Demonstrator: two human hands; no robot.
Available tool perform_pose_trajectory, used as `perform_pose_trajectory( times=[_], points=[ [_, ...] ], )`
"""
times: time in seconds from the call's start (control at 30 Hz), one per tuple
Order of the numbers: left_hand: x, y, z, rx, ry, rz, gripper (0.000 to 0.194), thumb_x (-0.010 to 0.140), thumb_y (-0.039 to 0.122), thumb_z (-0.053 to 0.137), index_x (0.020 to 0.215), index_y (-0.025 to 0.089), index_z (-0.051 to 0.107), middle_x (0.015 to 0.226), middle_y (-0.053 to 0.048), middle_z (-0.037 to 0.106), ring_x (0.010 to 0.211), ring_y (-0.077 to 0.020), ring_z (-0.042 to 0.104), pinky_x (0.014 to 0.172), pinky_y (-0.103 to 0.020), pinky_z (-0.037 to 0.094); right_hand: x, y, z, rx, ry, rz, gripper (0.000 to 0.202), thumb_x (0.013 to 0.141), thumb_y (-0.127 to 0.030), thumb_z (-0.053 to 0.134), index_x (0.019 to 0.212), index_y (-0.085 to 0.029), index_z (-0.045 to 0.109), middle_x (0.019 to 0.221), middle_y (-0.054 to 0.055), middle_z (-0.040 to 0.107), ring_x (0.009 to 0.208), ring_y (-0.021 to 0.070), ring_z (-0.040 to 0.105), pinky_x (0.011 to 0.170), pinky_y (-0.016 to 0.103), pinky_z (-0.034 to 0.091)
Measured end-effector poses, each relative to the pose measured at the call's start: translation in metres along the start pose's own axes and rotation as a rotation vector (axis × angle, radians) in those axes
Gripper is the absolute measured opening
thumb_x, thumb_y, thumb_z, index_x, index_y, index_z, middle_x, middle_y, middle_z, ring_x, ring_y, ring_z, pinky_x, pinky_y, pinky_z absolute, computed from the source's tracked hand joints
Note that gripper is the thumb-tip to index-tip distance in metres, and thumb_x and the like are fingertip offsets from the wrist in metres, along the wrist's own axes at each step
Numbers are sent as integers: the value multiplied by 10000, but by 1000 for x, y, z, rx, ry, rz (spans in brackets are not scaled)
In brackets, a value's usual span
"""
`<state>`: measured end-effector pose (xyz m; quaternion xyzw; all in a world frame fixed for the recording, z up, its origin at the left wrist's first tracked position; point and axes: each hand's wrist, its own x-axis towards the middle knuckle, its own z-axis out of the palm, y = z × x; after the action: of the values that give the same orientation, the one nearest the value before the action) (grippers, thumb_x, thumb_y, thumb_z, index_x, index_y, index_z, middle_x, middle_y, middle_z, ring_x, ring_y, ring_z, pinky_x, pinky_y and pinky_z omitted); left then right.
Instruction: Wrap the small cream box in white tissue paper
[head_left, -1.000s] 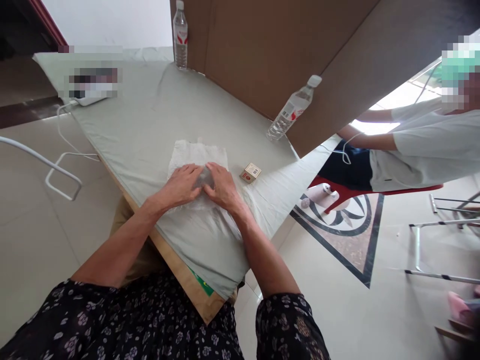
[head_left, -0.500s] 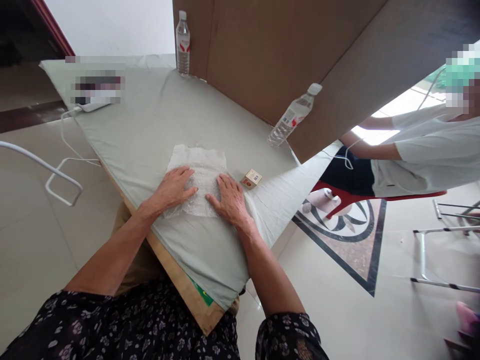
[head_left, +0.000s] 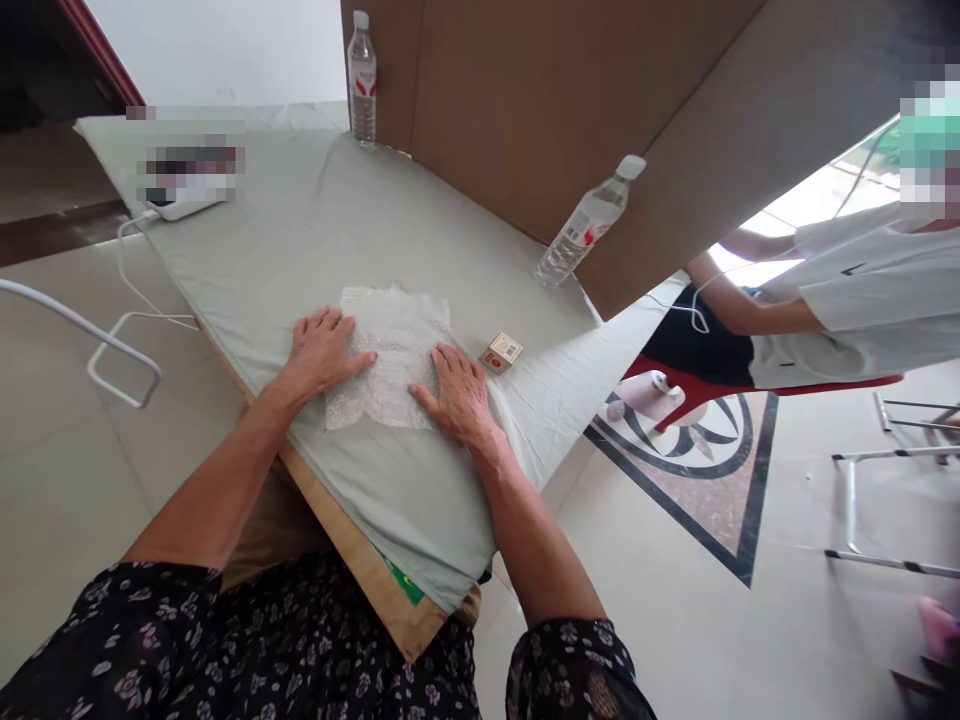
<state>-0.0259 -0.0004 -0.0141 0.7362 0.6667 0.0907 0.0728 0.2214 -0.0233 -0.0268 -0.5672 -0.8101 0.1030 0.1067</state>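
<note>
A sheet of bubble wrap lies spread on the cloth-covered table in front of me. My left hand rests flat at its left edge, fingers spread and the thumb reaching onto the sheet. Along the right edge my right hand lies open, its fingers and thumb pressing on the wrap. A small printed box sits just right of my right fingertips, not touching them. Neither hand grips anything.
Two water bottles stand against a large brown cardboard panel: one upright bottle and a nearer bottle. A white power strip with cables lies at the far left. Beyond the panel, a person sits on a red stool.
My left hand has slid left, from on top of the bubble wrap to its left edge, uncovering more of the sheet. The right hand has stayed nearly in place.
</note>
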Motion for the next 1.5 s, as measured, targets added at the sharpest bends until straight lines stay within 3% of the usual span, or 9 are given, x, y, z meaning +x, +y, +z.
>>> perform_pose_trajectory(
  times=[0.2, 0.43, 0.6, 0.7, 0.8, 0.93, 1.07, 1.3, 1.5],
  points=[
    [-22, 15, 8, -139, 20, 255, 644, 944, 508, 546, 1502, 188, 535, 1656, -143, 462, 1596, -352, 315, 1295, -533, 265, 0, 1, 1, 21, 13, -6, 683, 1009, -542, 565, 1537, -113, 502, 1654, 187, 457, 1554, 331, 388, 1272, 507, 289],
    [-27, 4, 21, -138, -33, 248, 830, 874, 587, 617, 1582, 191, 439, 1672, -141, 442, 1595, -361, 316, 1315, -543, 210, 1, 9, 0, 99, 61, -48, 532, 1015, -449, 568, 1447, -139, 599, 1590, 177, 543, 1496, 316, 473, 1238, 516, 344],
    [-26, 5, 18, -152, -62, 250, 896, 860, 604, 627, 1613, 181, 392, 1692, -148, 408, 1604, -366, 295, 1319, -542, 186, -8, 35, -20, 222, 444, 11, 337, 1015, -380, 522, 1234, -208, 711, 1372, 132, 710, 1367, 289, 582, 1211, 531, 361],
    [-26, 6, 17, -160, -71, 254, 904, 855, 587, 632, 1618, 173, 379, 1696, -155, 398, 1609, -370, 283, 1316, -554, 182, -12, 62, -27, 219, 592, 201, 515, 894, -404, 640, 1361, -186, 620, 1457, 172, 642, 1363, 351, 562, 1160, 610, 382],
    [-26, 6, 17, -167, -69, 244, 920, 844, 580, 643, 1618, 161, 375, 1696, -161, 397, 1607, -376, 286, 1315, -558, 181, -11, 88, -23, 257, 512, 343, 669, 773, -422, 713, 1374, -159, 584, 1400, 209, 665, 1276, 388, 605, 1072, 633, 444],
    [-27, 6, 17, -177, -65, 244, 936, 840, 587, 650, 1622, 159, 364, 1696, -162, 395, 1609, -374, 282, 1318, -550, 176, -9, 99, -17, 379, 437, 364, 474, 770, -406, 694, 1190, -192, 646, 1154, 141, 771, 1083, 320, 692, 1006, 555, 503],
    [-27, 8, 15, -180, -76, 239, 964, 832, 588, 666, 1632, 162, 339, 1697, -165, 391, 1605, -383, 284, 1317, -553, 180, -6, 71, -26, 496, 463, 215, 448, 784, -462, 712, 1158, -224, 646, 1121, 103, 781, 1037, 280, 707, 971, 496, 525],
    [-26, 9, 16, -184, -54, 223, 990, 810, 565, 685, 1632, 158, 313, 1677, -172, 417, 1596, -384, 303, 1308, -551, 210, 23, 2, -22, 574, 229, -143, 428, 869, -417, 692, 1248, -223, 647, 1246, 76, 751, 1119, 241, 689, 999, 411, 518],
    [-27, 9, 17, -195, -56, 231, 989, 810, 547, 688, 1631, 144, 314, 1681, -177, 408, 1597, -391, 301, 1315, -549, 201, 28, -7, 2, 335, 55, -108, 442, 867, -357, 719, 1285, -229, 656, 1273, 80, 761, 1177, 278, 681, 1066, 442, 490]
  ],
)
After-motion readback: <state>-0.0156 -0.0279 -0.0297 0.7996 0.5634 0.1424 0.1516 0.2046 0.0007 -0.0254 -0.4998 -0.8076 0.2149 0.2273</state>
